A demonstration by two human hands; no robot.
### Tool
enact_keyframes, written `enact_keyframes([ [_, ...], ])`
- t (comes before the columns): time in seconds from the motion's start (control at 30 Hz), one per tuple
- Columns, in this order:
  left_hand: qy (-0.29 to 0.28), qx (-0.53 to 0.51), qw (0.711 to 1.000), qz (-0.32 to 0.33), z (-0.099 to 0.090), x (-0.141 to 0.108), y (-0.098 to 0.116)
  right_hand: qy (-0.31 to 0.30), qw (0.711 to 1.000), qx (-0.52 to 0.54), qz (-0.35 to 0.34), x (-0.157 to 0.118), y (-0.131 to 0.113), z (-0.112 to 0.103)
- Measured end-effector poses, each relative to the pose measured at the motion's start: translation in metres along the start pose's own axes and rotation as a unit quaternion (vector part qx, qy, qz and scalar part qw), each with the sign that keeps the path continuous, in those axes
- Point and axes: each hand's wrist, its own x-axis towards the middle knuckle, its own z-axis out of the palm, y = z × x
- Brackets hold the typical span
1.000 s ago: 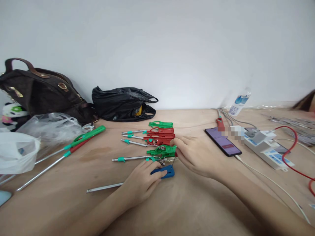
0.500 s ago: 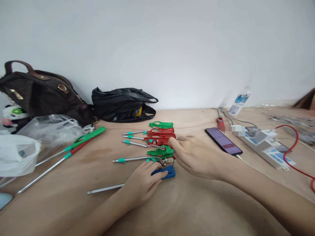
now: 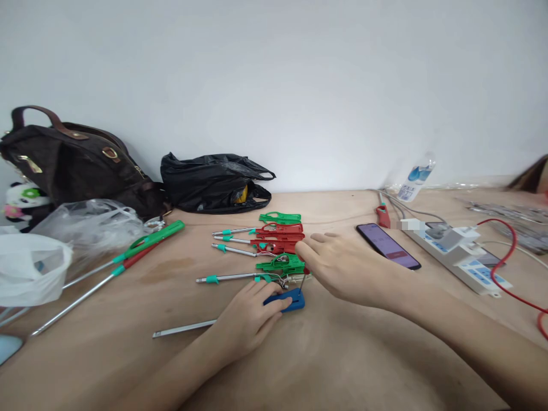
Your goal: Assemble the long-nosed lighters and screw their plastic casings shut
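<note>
Under my left hand [image 3: 250, 314] a blue long-necked lighter [image 3: 295, 301] lies on the table, its handle held between my fingers and thumb. Its metal tube [image 3: 184, 329] sticks out to the left beneath my wrist. My right hand [image 3: 338, 265] is closed round a small screwdriver [image 3: 303, 279] with a red handle, mostly hidden by the fingers. The screwdriver's shaft points down, its tip at the right end of the blue handle. Just beyond lie an opened green lighter [image 3: 274, 264] with wires and small parts, and opened red lighters [image 3: 280, 244] with metal tubes.
A green half shell [image 3: 280, 218] lies behind these. To the left are whole lighters [image 3: 148, 242], plastic bags [image 3: 43, 268], a dark backpack [image 3: 81, 160] and a black bag [image 3: 209, 182]. A phone [image 3: 389, 246], a power strip [image 3: 462, 260], a red lighter [image 3: 382, 216] and a bottle [image 3: 415, 180] stand or lie right.
My right hand has shifted slightly right, and the screwdriver now leans more, with its tip still at the blue handle. My left hand and the blue lighter have stayed in place.
</note>
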Motion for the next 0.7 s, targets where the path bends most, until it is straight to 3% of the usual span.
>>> enact_keyframes([
  [0.17,0.008,-0.008,1.000,0.004,0.0005,0.0002,-0.0003,-0.011,1.000,-0.024,0.013,0.0048,-0.0018,0.0051],
  [0.37,0.006,-0.008,1.000,0.004,-0.0004,0.0005,0.0000,0.031,0.999,-0.016,-0.005,0.0022,-0.0020,0.0040],
  [0.57,0.001,-0.007,1.000,0.004,0.0012,0.0002,-0.0003,-0.014,0.998,-0.048,0.027,0.0055,-0.0025,0.0050],
  [0.7,0.006,-0.010,1.000,0.005,0.0011,0.0001,-0.0001,-0.008,0.999,-0.005,0.040,0.0013,-0.0023,0.0005],
])
